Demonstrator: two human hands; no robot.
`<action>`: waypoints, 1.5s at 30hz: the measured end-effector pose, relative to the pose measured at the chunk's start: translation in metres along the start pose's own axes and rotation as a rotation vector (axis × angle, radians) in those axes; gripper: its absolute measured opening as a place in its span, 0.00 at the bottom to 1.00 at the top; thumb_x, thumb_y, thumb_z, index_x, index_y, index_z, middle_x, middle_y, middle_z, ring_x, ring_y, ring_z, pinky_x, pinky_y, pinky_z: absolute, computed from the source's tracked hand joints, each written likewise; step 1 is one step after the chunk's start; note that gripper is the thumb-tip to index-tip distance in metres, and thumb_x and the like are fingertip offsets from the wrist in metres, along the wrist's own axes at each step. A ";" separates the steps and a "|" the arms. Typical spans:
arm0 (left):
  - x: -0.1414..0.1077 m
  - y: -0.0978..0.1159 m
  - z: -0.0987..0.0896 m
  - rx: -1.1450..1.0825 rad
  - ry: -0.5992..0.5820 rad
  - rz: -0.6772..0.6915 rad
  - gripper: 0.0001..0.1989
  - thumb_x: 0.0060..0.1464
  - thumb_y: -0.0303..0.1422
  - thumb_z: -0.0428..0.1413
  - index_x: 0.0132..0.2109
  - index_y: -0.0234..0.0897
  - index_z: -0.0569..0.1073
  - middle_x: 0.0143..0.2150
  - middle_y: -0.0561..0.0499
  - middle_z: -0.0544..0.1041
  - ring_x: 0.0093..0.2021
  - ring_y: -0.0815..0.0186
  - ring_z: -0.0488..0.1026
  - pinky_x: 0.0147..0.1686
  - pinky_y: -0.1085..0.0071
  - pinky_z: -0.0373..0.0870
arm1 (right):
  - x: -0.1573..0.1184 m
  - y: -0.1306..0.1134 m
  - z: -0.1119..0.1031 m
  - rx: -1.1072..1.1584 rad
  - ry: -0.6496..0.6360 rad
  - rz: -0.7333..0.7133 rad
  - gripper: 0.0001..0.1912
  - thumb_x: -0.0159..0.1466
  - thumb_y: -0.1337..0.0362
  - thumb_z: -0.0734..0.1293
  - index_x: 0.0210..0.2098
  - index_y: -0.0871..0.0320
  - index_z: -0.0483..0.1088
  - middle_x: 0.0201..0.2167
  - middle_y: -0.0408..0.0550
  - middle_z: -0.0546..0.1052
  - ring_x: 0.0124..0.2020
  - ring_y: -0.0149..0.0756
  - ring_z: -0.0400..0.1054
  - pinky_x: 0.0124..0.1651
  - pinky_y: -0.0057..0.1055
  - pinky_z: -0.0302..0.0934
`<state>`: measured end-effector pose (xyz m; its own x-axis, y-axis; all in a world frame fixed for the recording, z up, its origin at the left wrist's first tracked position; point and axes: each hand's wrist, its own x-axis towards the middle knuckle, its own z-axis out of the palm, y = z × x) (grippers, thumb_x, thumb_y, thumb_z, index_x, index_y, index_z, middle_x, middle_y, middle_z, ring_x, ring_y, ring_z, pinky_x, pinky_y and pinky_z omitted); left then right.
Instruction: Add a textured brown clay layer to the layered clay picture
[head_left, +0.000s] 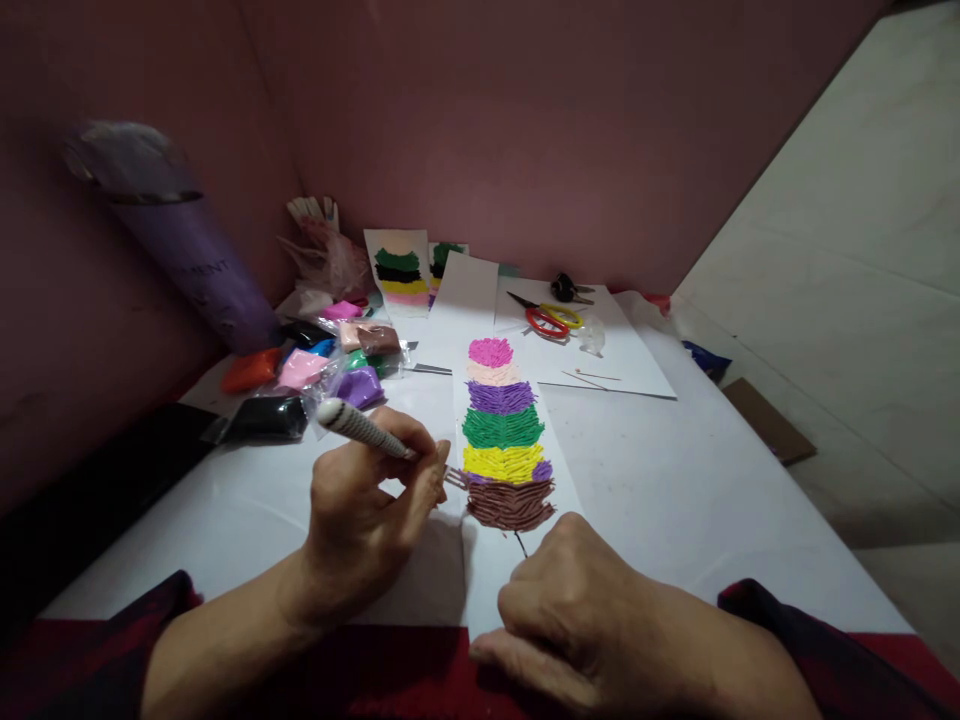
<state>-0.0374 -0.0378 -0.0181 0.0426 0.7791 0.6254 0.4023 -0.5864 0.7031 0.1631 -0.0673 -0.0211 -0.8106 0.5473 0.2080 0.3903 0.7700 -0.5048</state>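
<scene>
My left hand [375,510] is closed around a small fork [360,425] with a pale patterned handle. Its tines touch the left edge of the brown clay band [510,505]. That band lies on a strip of white paper [491,590], below yellow [499,462], green [502,428], purple [501,397], pale peach [493,374] and pink [490,352] clay bands, textured with fine strands. A purple blob [541,470] sits at the yellow band's right end. My right hand [577,610] rests curled on the lower paper, its inner fingers hidden.
Bagged clay packs [304,370] lie to the left, near a leaning purple bottle [195,240]. Painted cards [401,275] stand by the wall. Scissors [547,320], keys [570,288] and thin sticks [596,376] lie on white sheets [637,350] at the back right.
</scene>
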 end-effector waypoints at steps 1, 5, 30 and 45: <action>0.000 0.000 0.001 -0.033 0.013 -0.011 0.07 0.53 0.21 0.59 0.35 0.35 0.68 0.25 0.57 0.71 0.19 0.72 0.74 0.18 0.80 0.72 | 0.000 0.000 0.000 -0.002 -0.002 0.002 0.22 0.64 0.64 0.66 0.17 0.60 0.57 0.14 0.33 0.54 0.18 0.23 0.42 0.24 0.26 0.43; -0.001 -0.003 0.011 -0.184 -0.067 -0.078 0.07 0.55 0.22 0.59 0.36 0.35 0.68 0.23 0.56 0.74 0.20 0.71 0.76 0.20 0.79 0.75 | 0.000 0.001 0.001 0.010 -0.011 0.015 0.22 0.65 0.62 0.66 0.17 0.59 0.57 0.14 0.33 0.54 0.18 0.24 0.43 0.23 0.26 0.42; 0.001 -0.012 0.023 -0.035 -0.183 -0.090 0.06 0.57 0.25 0.56 0.34 0.37 0.66 0.18 0.59 0.69 0.16 0.74 0.68 0.16 0.79 0.65 | -0.002 0.002 0.002 -0.030 -0.014 0.025 0.21 0.66 0.60 0.64 0.17 0.58 0.63 0.12 0.34 0.60 0.17 0.25 0.49 0.25 0.27 0.47; 0.010 -0.010 0.011 0.058 -0.160 -0.066 0.07 0.53 0.23 0.56 0.31 0.37 0.65 0.17 0.61 0.65 0.13 0.75 0.63 0.14 0.79 0.60 | 0.000 0.002 0.002 0.009 -0.010 0.028 0.20 0.65 0.62 0.65 0.18 0.59 0.60 0.13 0.34 0.58 0.18 0.24 0.46 0.24 0.26 0.44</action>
<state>-0.0312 -0.0223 -0.0226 0.1570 0.8436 0.5135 0.4606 -0.5225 0.7175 0.1629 -0.0664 -0.0238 -0.8039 0.5652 0.1850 0.4093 0.7515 -0.5175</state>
